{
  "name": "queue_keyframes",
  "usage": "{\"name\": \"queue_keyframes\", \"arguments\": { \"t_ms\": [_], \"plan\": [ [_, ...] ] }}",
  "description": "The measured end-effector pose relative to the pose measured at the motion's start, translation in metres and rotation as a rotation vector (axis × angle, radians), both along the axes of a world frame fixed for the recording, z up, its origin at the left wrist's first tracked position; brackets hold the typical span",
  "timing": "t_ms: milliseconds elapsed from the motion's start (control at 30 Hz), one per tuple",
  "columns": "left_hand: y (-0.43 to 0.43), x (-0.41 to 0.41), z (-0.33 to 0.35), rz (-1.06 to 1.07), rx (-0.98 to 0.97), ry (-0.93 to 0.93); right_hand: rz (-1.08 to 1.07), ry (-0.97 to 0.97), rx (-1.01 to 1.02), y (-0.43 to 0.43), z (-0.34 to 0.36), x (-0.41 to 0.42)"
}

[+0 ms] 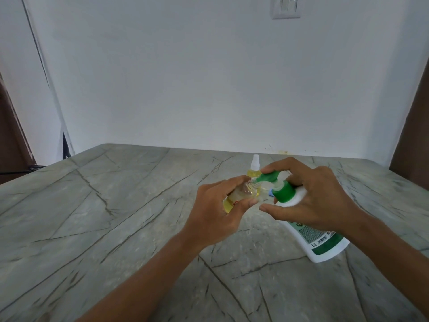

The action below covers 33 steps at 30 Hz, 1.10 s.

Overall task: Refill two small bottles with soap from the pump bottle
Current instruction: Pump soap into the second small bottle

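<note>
Open small bottle is held tilted above the counter, gripped by the left hand, its neck met by the green nozzle. Pump bottle is clasped by the right hand, forefinger laid on the pump head. Filling is judged under way. Next, steady presses are needed, neck kept aligned. Capped second bottle stands just behind.

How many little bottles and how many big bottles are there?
Small bottles: 2, the held small bottle in the left hand and the standing small bottle behind it.
Pump bottles: 1, the pump bottle gripped by the right hand.
Total: 3 bottles.
</note>
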<state>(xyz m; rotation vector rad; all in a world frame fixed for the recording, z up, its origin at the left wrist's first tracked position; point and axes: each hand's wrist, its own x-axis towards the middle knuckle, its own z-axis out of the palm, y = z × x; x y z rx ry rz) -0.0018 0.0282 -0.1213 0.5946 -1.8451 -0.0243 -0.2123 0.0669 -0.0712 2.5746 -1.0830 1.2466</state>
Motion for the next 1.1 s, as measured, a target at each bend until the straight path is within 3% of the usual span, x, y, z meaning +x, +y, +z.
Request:
{"name": "queue_keyframes", "arguments": {
  "t_ms": [1100],
  "plan": [
    [0.0003, 0.0026, 0.0022, 0.006, -0.008, -0.024, -0.043, 0.038, -0.008, 0.0022, -0.0013, 0.0020]
  ]
}}
